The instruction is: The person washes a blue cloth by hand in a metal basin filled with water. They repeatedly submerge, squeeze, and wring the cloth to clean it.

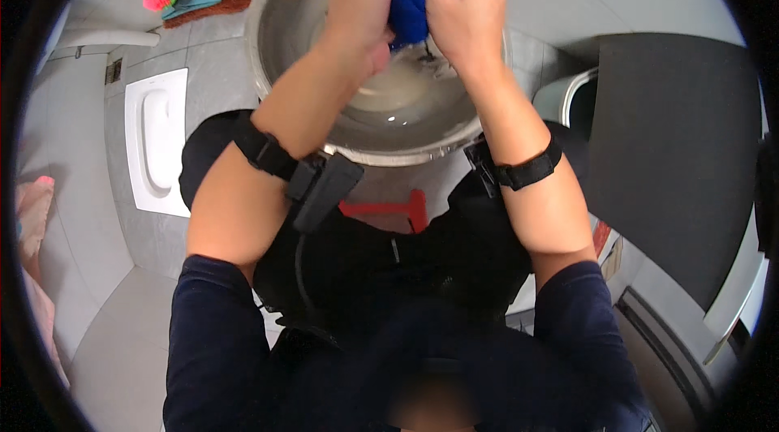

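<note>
A bunched blue cloth (408,6) is gripped between my two hands above a large round metal basin (256,47). My left hand (363,6) closes on the cloth's left side. On its right side my right hand (469,2) is closed too, with the thumb pressed on top. Cloudy water (398,95) lies in the basin below, and drips seem to fall from the cloth. Part of the cloth is hidden by my fingers.
A white squat toilet (154,140) is set in the tiled floor at left. Behind it lies a brush with brown bristles (207,10). A grey bucket (576,99) stands right of the basin, beside a dark panel (673,156). Something red (389,209) is between my knees.
</note>
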`<move>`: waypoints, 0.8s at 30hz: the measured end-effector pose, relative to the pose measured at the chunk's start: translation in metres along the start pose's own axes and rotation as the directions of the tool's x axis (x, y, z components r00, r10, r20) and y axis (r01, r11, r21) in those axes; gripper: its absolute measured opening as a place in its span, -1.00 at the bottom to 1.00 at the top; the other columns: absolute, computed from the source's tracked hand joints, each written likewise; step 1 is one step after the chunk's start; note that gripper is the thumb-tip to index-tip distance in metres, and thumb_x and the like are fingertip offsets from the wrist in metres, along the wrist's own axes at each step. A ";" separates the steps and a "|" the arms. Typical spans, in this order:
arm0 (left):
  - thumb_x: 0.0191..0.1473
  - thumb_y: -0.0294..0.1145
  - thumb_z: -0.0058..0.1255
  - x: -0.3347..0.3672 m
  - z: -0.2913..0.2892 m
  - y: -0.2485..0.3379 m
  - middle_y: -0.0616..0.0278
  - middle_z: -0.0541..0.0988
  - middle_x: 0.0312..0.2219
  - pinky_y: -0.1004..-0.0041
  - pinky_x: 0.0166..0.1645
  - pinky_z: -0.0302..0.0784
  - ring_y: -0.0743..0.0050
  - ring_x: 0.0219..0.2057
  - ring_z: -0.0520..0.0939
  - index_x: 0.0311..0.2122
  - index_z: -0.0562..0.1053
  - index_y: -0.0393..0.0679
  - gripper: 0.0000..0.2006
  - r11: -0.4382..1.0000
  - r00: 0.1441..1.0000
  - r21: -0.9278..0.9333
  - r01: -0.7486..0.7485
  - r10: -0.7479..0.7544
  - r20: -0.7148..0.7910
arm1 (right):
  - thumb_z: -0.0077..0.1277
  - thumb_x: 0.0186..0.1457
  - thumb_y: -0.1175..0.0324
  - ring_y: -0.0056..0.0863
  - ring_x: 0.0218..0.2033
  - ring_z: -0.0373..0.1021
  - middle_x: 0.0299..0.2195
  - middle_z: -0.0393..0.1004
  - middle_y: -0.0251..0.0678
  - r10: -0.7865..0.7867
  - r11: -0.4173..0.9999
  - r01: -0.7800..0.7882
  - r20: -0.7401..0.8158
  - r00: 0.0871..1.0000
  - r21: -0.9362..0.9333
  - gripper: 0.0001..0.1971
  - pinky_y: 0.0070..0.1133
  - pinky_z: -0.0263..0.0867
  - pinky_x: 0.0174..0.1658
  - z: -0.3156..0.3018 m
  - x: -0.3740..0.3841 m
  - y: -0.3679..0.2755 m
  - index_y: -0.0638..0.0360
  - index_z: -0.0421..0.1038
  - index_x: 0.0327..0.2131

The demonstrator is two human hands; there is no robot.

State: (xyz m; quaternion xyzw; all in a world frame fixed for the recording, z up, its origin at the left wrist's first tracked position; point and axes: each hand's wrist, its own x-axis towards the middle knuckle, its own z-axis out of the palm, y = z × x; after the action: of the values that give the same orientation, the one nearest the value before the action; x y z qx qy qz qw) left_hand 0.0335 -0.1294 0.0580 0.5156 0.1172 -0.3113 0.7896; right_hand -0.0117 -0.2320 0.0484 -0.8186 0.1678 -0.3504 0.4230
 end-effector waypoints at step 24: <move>0.20 -0.15 -0.10 0.003 -0.006 -0.015 0.40 0.47 -0.49 0.54 -0.41 0.44 0.61 -0.41 0.55 -0.27 0.48 -0.10 -0.75 0.988 0.995 0.143 0.055 -0.066 0.072 | 0.16 0.08 0.23 -0.25 -0.62 0.36 -0.64 0.41 -0.05 -0.012 1.000 0.010 0.069 0.998 0.020 -0.71 -0.43 0.30 -0.49 -0.022 0.003 -0.015 0.26 0.42 -0.54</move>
State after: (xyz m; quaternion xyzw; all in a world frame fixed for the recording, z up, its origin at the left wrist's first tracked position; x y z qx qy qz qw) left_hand 0.0276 -0.1299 0.0424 0.5541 0.0802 -0.3622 0.7452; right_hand -0.0254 -0.2374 0.0711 -0.8271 0.1451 -0.3257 0.4345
